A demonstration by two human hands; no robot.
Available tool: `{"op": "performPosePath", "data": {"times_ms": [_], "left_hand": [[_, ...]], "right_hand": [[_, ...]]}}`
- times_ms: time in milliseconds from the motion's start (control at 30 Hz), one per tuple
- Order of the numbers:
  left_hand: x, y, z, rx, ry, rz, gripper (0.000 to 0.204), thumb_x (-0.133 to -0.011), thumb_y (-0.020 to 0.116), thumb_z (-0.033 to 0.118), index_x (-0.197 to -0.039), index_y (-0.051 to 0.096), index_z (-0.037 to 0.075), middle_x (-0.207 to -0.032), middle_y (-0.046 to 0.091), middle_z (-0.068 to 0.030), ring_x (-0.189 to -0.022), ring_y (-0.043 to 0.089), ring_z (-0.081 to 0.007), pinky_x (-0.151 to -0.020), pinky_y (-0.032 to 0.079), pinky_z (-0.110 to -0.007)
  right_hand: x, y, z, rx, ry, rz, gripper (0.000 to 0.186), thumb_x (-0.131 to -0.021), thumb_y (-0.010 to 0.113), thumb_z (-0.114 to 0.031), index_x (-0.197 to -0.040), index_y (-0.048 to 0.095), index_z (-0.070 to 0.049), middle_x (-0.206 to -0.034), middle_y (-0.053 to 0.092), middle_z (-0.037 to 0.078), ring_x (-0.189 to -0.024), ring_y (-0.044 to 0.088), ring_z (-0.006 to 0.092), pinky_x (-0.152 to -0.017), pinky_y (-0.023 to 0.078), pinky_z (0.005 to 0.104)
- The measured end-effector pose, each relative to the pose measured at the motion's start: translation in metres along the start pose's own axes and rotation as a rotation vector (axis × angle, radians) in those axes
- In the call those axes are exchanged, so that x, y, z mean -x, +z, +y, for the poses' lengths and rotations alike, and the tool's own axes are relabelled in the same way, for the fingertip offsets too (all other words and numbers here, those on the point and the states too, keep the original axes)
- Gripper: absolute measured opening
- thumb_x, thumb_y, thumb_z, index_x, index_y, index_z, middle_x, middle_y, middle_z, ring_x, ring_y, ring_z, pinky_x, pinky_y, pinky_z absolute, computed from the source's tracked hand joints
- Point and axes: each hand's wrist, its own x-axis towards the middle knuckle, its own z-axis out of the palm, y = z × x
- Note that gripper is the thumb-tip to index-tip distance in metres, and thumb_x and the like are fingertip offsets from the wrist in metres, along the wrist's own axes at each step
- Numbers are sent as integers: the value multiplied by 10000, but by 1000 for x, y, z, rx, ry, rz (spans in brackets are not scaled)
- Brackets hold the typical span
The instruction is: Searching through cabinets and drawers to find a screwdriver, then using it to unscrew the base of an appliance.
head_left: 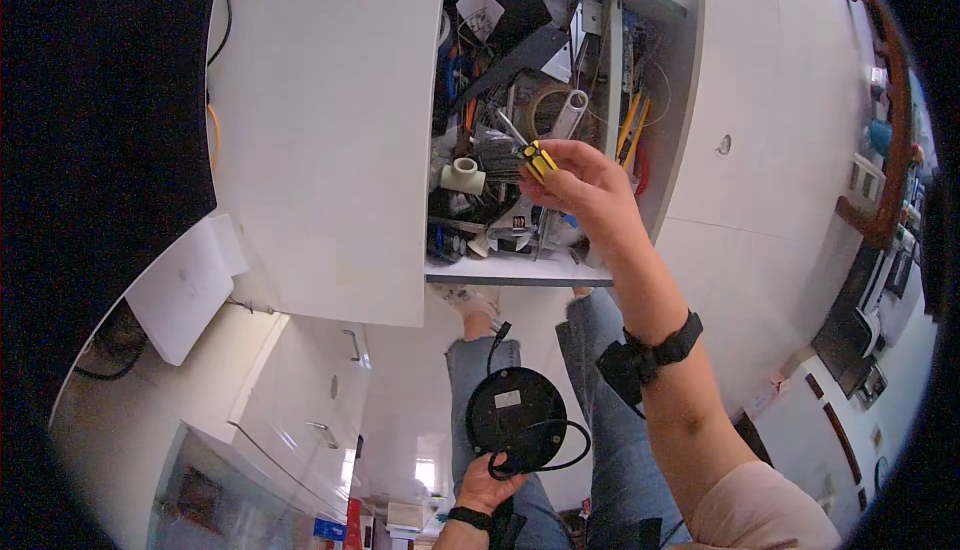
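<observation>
Over the open drawer, my right hand point(580, 180) is closed around the yellow and black handle of a screwdriver point(538, 158), whose metal shaft points up and to the left. Lower down, in front of my legs, my left hand point(490, 485) grips a round black disc-shaped device point(515, 415) by its near edge. Its underside faces up, with a pale label, small screws at the rim and a black cable looping out on the right. A short lead with a plug point(502, 330) sticks out at its far side.
The drawer point(685, 80) is crammed with tools and parts: a white pipe tee point(463, 177), an adjustable wrench point(515, 230), a tape roll point(548, 110) and yellow-handled tools point(632, 130). A white tabletop point(330, 130) lies left of it. White cabinets point(310, 390) stand at lower left.
</observation>
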Motion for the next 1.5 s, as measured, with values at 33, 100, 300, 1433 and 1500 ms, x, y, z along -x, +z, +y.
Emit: {"op": "performPosePath", "data": {"times_ms": [33, 100, 300, 1433, 1500], "left_hand": [[0, -1, 0, 5, -5, 1, 509, -685, 654, -12, -1164, 483, -18, -1142, 554, -174, -1040, 551, -324, -836, 511, -447], [0, -5, 0, 9, -7, 6, 512, -691, 650, -8, -1174, 479, -14, -1152, 548, -177, -1047, 543, -328, -839, 507, -457], [1, -13, 6, -43, 11, 212, 519, -701, 651, 30, -1188, 476, 5, -1161, 542, -173, -1045, 535, -333, -840, 497, -489], [-5, 17, 4, -90, 72, -22, 509, -698, 562, 47, -1194, 474, -28, -1194, 529, -204, -1079, 520, -378, -923, 439, -507], [-5, 21, 3, -102, 87, -16, 523, -688, 570, 38, -1197, 470, -28, -1202, 523, -205, -1079, 520, -378, -929, 436, -505]], "right_hand": [[4, -1, -4, -3, -2, 2, 300, -851, 547, -61, -1140, 512, 11, -979, 628, 113, -846, 638, 171, -773, 529, 264], [11, -3, -11, -102, 54, -5, 301, -849, 538, -66, -1140, 515, 5, -982, 625, 120, -841, 643, 178, -765, 538, 263], [30, -12, -13, -270, 123, 3, 285, -844, 521, -62, -1119, 522, 14, -963, 626, 133, -801, 651, 169, -688, 550, 231], [32, -34, 90, 419, -30, 174, 265, -755, 676, -166, -977, 604, -42, -834, 654, 114, -760, 638, 263, -715, 504, 356], [34, -56, 69, 438, -117, 331, 242, -779, 624, -118, -1000, 584, -29, -864, 633, 129, -784, 625, 272, -736, 496, 357]]}}
